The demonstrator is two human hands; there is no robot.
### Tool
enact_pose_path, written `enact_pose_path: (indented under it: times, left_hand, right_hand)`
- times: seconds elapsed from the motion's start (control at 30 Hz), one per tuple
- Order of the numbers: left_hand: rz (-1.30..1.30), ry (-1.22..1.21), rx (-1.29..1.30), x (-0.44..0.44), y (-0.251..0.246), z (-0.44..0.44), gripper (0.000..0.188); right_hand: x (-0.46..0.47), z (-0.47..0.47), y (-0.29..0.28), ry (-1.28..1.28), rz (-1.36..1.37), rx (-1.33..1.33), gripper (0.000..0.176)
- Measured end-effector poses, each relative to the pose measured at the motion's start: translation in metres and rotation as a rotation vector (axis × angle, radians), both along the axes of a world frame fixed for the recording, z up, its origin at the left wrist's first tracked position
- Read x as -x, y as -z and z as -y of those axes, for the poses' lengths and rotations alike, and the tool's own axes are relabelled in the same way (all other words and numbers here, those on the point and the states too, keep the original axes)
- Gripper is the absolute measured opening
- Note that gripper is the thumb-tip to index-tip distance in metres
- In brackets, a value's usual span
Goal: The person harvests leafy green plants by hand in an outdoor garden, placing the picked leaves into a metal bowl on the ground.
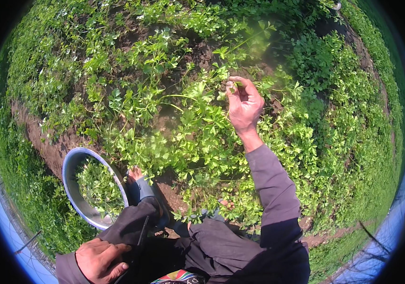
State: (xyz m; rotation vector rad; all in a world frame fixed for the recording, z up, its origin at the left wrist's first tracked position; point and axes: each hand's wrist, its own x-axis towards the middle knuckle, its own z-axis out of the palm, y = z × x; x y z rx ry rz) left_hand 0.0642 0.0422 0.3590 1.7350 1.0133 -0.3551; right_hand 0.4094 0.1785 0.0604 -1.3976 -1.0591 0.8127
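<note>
My right hand (246,103) is above the leafy plants (202,117), which look like parsley or celery. Its thumb and index finger are pinched together at a small green sprig (236,85), mostly covered by the fingers. Palm down, my left hand (99,261) rests by my left leg, its thumb apart from the fingers. A thin dark rod (143,230) runs close to those fingertips; what it belongs to is hidden. Left of my foot, a metal basin (70,177) stands tilted among the plants, with cut greens (99,186) inside.
My left foot (140,186), in a sandal, is planted beside the basin, and leaves partly cover my other foot (225,204). Bare brown soil (42,143) shows in strips between the rows. Dense greenery (358,152) continues to the right.
</note>
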Motion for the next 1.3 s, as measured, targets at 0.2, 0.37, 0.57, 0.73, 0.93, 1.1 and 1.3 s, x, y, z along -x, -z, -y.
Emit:
enact_pose_path:
  times: [0.2, 0.37, 0.57, 0.73, 0.93, 1.1, 1.3]
  left_hand:
    - [-0.015, 0.033, 0.007, -0.008, -0.001, -0.003, 0.034]
    - [-0.011, 0.032, 0.002, -0.008, 0.000, -0.001, 0.034]
    - [0.012, 0.004, 0.013, 0.001, 0.000, 0.004, 0.034]
    - [0.001, -0.021, 0.030, -0.001, -0.004, -0.006, 0.033]
    - [0.019, 0.019, 0.034, -0.005, -0.006, -0.014, 0.034]
    - [0.009, -0.007, 0.006, -0.001, 0.001, -0.003, 0.032]
    - [-0.004, -0.013, 0.000, 0.001, -0.002, 0.002, 0.032]
  right_hand:
    - [0.218, 0.039, -0.052, -0.541, -0.297, -0.222, 0.021]
    - [0.283, 0.100, -0.049, -1.444, 0.495, -0.418, 0.011]
    - [0.141, 0.053, 0.011, -0.862, 0.161, -0.273, 0.007]
    - [-0.036, 0.032, 0.011, -0.782, 0.330, 0.494, 0.027]
    - [-0.093, 0.042, 0.048, -0.477, 0.841, 0.804, 0.025]
    - [-0.077, 0.033, 0.081, -0.300, 0.979, 0.875, 0.024]
    - [-0.069, 0.032, 0.109, -0.267, 1.013, 0.987, 0.023]
